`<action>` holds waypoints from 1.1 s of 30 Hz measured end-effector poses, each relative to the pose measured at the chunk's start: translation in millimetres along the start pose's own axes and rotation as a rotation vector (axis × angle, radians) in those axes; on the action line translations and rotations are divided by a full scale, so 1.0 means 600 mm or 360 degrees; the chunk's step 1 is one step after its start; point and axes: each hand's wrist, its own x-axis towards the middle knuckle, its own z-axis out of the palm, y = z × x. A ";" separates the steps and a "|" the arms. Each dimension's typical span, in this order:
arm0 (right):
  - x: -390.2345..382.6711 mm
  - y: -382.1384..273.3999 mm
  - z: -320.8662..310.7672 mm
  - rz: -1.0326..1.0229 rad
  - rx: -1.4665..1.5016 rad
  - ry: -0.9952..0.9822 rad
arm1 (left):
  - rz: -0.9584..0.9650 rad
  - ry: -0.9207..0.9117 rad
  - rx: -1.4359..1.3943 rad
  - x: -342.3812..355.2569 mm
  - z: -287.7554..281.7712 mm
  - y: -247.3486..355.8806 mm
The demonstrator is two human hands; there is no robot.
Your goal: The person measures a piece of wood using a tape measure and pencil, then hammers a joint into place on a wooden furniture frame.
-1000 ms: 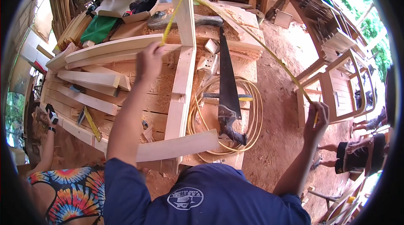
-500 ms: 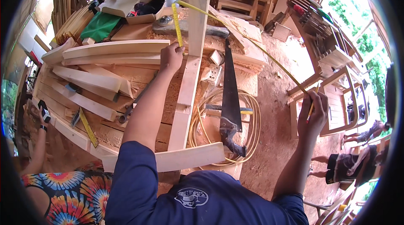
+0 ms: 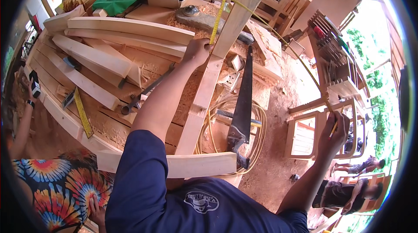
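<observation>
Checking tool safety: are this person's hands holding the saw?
No, the saw lies over the coiled cable; the left hand and right hand hold the yellow tape.

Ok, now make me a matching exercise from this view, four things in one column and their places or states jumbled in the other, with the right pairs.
Things:
1. tape measure
2. saw
3. pencil
4. sheet

Places or states:
A. lying across the coiled cable
B. green, beside the box
C. running, bent, between left hand and right hand
D. held in the right hand alone

Pairs: 1-C, 2-A, 3-D, 4-B
</observation>
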 end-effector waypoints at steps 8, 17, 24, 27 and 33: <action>0.009 -0.004 -0.004 0.0012 -0.0028 0.0012 | 0.0102 -0.0004 -0.0029 0.004 0.003 0.000; 0.105 -0.054 -0.021 -0.0306 -0.0227 0.0187 | 0.0172 0.0003 0.0036 0.008 0.007 -0.006; 0.146 -0.058 -0.032 -0.0329 -0.0360 0.0233 | 0.0190 -0.0044 0.0120 0.010 0.013 -0.007; 0.148 -0.048 -0.035 -0.0372 -0.0390 0.0263 | 0.0184 -0.0070 0.0150 0.007 0.014 0.002; 0.150 -0.054 -0.041 -0.0415 -0.0344 0.0265 | 0.0109 -0.0099 0.0141 0.014 0.009 -0.014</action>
